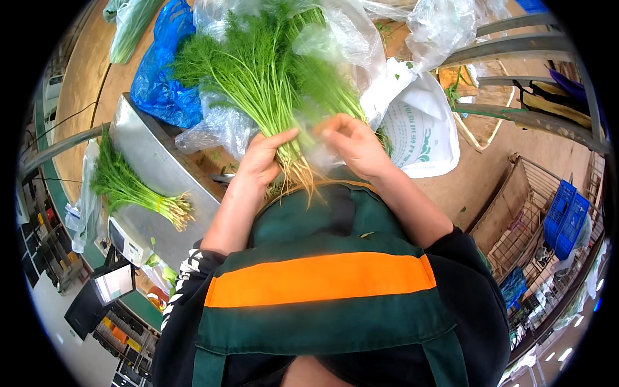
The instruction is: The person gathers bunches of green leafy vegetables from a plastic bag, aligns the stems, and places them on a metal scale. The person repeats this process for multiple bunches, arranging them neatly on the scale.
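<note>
My left hand (265, 156) is closed round the lower stems of a bunch of feathery green herb (263, 92), which looks like fennel or dill. Its fronds point away from me, and thin pale roots (297, 174) hang below the thumb towards my apron. Just right of these stems is my right hand (353, 142), its fingers bent and blurred by movement. Whether anything is pinched between them I cannot tell. More of the same herb (333, 84), also blurred, lies beyond the right hand among clear plastic bags (353, 34).
To the left, a tied herb bunch (150, 193) rests on a metal surface (159, 159), near a screen (113, 283). A blue plastic bag (167, 77) lies beyond. At right are a white printed sack (420, 126), metal bars (522, 48) and a wire cart (517, 227) with a blue crate (566, 217).
</note>
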Motion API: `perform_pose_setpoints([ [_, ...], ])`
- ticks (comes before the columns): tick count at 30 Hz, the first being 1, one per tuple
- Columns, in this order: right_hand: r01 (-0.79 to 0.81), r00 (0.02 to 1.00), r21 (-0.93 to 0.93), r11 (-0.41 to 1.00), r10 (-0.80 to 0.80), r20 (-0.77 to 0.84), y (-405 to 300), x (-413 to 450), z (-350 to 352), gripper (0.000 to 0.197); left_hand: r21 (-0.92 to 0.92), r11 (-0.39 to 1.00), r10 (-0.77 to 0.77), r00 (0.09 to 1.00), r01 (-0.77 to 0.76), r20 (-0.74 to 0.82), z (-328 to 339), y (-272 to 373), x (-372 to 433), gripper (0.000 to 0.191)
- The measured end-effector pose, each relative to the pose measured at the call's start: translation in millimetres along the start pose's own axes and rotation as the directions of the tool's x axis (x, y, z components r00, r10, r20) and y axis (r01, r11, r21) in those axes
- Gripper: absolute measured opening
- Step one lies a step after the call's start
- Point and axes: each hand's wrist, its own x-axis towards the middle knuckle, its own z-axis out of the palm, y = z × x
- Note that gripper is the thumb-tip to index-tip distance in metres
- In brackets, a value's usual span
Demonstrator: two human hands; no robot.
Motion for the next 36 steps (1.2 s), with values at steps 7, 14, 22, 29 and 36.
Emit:
perform_pose_setpoints([
  [7, 0.044, 0.990, -0.115, 0.992, -0.028, 0.140, -41, -15, -7, 0.012, 0.030, 1.000, 0.002, 0.998, 0.000, -0.059, 8, -2, 1, 0.031],
  [14, 0.077, 0.995, -0.749, 0.658, -0.095, 0.020, 3, 25, 23, 0.023, -0.021, 1.000, -0.004, 0.999, 0.005, 0.038, -5, -1, 5, 0.026],
  [22, 0.159, 0.973, -0.809, 0.566, -0.230, 0.031, 15, 29, 19, 0.027, 0.062, 0.998, -0.010, 1.000, 0.011, -0.021, -5, -1, 3, 0.034],
  [29, -0.003, 0.999, -0.597, 0.803, -0.027, -0.042, 8, 34, 18, 0.021, 0.032, 0.999, 0.015, 0.999, -0.013, -0.047, -7, -7, 8, 0.035],
  [36, 0.031, 0.993, -0.233, 0.972, -0.004, 0.117, -1, 20, 12, 0.017, 0.019, 1.000, -0.021, 1.000, 0.021, 0.009, 9, -1, 3, 0.030],
])
